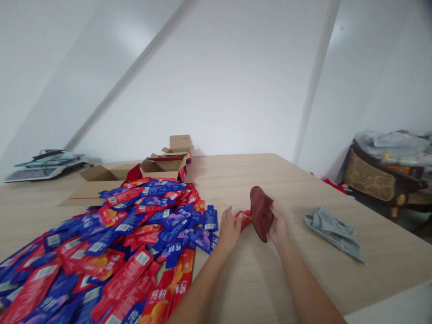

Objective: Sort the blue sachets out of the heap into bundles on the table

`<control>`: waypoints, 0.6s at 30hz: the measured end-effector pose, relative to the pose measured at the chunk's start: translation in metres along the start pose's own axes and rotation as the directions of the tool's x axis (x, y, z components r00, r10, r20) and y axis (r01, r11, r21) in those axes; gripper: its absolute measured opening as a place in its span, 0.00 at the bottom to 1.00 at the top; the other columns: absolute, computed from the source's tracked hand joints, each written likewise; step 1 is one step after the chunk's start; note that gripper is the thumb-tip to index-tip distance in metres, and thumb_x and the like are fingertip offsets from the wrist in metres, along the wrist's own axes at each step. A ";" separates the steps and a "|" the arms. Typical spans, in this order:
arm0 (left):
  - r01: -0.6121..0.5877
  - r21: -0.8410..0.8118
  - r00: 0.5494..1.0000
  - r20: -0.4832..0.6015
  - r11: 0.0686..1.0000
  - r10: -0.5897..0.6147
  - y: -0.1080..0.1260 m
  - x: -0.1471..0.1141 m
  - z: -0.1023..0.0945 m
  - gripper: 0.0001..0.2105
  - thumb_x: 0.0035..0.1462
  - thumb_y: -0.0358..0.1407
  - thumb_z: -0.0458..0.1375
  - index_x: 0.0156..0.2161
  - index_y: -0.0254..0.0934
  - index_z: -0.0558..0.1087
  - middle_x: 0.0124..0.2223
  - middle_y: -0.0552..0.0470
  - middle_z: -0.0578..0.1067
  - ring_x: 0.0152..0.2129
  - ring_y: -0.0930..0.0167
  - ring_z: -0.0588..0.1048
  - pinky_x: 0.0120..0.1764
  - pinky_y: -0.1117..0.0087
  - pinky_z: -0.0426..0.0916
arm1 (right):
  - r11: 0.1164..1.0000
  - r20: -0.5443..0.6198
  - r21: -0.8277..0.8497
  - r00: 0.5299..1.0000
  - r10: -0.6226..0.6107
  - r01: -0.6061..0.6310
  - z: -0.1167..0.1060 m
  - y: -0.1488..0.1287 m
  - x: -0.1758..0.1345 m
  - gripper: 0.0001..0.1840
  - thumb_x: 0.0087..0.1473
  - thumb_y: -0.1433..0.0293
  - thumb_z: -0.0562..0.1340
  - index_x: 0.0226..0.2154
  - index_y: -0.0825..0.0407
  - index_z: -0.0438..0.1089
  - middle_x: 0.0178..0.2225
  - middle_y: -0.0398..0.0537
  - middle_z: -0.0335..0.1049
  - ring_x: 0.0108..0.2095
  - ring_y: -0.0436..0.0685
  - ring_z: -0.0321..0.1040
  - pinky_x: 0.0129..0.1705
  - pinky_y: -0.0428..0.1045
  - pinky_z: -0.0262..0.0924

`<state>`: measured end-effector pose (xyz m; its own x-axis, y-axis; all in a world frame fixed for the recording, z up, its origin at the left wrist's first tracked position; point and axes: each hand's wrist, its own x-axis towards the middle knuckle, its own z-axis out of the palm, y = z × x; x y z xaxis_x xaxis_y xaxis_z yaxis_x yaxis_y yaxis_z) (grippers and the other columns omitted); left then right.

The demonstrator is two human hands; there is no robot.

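Place — likely packing room; heaped pouches (pixel 128 225); open cartons (pixel 162 174); broad table (pixel 222 180) — plain white wall (pixel 243 85)

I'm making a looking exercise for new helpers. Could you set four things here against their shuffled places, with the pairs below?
1. Brown cloth
2. Grey cloth
3. Boxes
4. Lone red packet

A. Behind the packet heap
B. Against the left hand
C. Held in the right hand
D. On the table, right of both hands

Pairs: 1-C, 2-D, 3-A, 4-B

Bare forearms (pixel 209 274), slim bare fingers (pixel 227 214)
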<state>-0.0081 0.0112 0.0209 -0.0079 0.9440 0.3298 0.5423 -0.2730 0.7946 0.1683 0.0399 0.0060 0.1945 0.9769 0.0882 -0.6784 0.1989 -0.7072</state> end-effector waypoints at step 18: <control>0.302 -0.652 0.942 0.092 0.696 -0.322 -0.016 0.021 -0.096 0.19 0.46 0.33 0.59 0.47 0.36 0.68 0.37 0.48 0.77 0.33 0.65 0.76 0.35 0.63 0.72 | 0.882 -0.032 -0.471 0.999 -0.018 0.001 -0.007 0.015 -0.002 0.24 0.41 0.53 0.65 0.38 0.51 0.74 0.40 0.52 0.74 0.42 0.60 0.69 0.38 0.51 0.63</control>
<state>-0.0974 0.0173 0.0641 -0.1046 0.9945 0.0079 -0.1728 -0.0260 0.9846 0.1622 0.0408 -0.0097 0.2296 0.9701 0.0784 -0.2646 0.1398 -0.9542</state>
